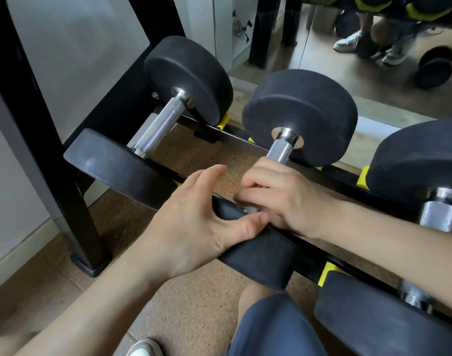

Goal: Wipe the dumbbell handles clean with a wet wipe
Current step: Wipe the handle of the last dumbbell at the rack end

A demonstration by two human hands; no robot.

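Of 3 dumbbells on the rack (81, 209), the leftmost handle (160, 127) lies bare. The left hand (194, 222) rests with fingers spread on the middle dumbbell's near head (258, 255), thumb pressing its rim. The middle handle (280, 149) runs away from the person. The right hand (284, 199) curls round its near half, so bare knurl lies just beyond the knuckles. No wipe shows beneath the fingers.

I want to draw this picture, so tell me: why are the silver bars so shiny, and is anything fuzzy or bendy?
Head view: light glares white off the left handle and the collar above the middle handle; the right hand gripping it has slightly blurred fingers; the wide lens slants the rack post.
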